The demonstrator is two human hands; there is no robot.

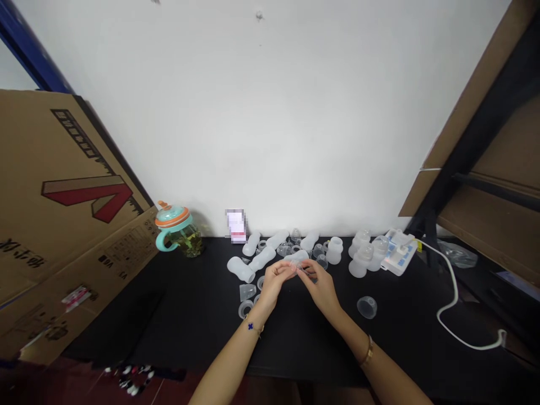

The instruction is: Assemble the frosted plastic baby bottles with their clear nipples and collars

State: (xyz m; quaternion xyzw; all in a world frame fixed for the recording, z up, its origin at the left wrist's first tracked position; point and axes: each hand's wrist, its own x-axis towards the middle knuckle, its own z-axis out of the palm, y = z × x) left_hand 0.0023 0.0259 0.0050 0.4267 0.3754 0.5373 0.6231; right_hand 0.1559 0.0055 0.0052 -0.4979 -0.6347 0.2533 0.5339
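Currently both hands are meeting over the black table, a little toward its far side, and they are working together on one clear piece. The left hand is pinching it with curled fingers from the left and the right hand is pinching it from the right, so both are closed on it and neither is resting free. As I judge it, the step in hand is a fitting or a separating of this piece at the fingertips; which of the two I cannot tell, because the fingers are hiding the joint. Such work is calling for a light, steady grip and a small turn of one hand against the other, since the piece is looking smooth and perhaps soft. Counting what is lying around: about six translucent bottles are lying or standing just beyond and left of the hands, and three or four upright bottles are standing together farther right. Three small cups are sitting near the left hand, one dome-shaped cap is lying alone to the right, and some smaller parts among the bottles are too tiny to count. One mug is standing far left, beside one cardboard box, and one white device with one white cable is lying far right.
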